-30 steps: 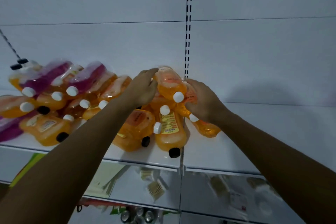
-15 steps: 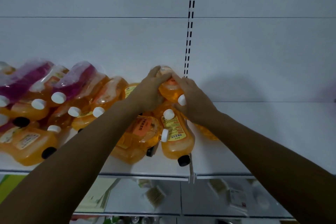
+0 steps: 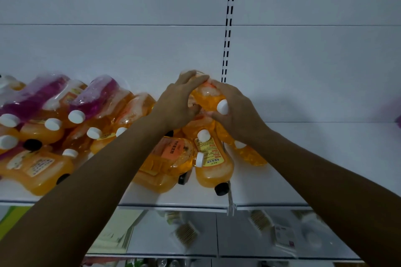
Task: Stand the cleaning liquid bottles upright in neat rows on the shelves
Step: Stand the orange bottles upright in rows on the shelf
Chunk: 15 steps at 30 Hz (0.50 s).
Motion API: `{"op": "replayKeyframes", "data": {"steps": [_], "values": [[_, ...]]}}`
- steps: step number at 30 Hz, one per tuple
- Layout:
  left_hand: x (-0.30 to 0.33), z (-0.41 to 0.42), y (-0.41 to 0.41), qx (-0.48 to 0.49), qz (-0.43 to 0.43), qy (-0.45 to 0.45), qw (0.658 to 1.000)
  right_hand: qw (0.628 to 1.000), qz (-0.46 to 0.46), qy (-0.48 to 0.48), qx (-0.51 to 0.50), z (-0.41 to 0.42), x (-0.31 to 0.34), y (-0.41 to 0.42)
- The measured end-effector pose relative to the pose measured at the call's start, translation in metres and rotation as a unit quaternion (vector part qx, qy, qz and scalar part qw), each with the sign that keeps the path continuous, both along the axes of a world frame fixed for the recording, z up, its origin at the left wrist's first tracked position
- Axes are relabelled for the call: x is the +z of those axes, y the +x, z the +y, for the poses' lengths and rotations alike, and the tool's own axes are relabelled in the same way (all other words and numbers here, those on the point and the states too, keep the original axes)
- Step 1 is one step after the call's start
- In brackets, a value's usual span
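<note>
A: Scanning from the left of the upright (image 3: 227, 34): status?

B: No bottle stands. A heap (image 3: 65, 128) of soft, clear plastic bottles, orange and purple liquid, round white or black caps, lies flat on the smooth white shelf (image 3: 325, 162).

A: Hands?

B: Just left of the upright, left hand (image 3: 175, 108) and right hand (image 3: 236, 112) both clamp the top bottle (image 3: 206, 98), tilted. Right of the upright, bare shelf; I judge everything remains.

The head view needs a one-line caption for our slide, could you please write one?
Both hands, left hand and right hand, grip an orange bottle atop a toppled pile on the white shelf.
</note>
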<state>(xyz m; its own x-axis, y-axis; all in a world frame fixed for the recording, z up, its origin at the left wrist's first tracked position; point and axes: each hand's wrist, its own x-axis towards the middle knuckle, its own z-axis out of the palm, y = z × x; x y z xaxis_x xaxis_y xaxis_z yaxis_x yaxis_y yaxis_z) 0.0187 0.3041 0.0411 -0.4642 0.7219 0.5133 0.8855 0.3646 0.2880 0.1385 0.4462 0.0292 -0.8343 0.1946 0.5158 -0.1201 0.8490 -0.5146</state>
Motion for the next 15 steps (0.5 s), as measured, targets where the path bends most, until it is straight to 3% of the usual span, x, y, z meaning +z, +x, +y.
{"op": "replayKeyframes", "data": {"steps": [6, 11, 15], "values": [[0.001, -0.004, 0.006, 0.033, 0.028, -0.006, 0.999, 1.0, -0.002, -0.009, 0.004, -0.002, 0.008, 0.009], [0.008, -0.005, 0.01, 0.089, 0.102, 0.001, 0.991, 0.999, -0.009, -0.038, -0.001, -0.001, 0.021, 0.017], [0.018, -0.004, 0.009, 0.061, 0.092, 0.027, 0.994, 0.998, 0.019, -0.065, 0.02, 0.005, 0.036, 0.025]]}}
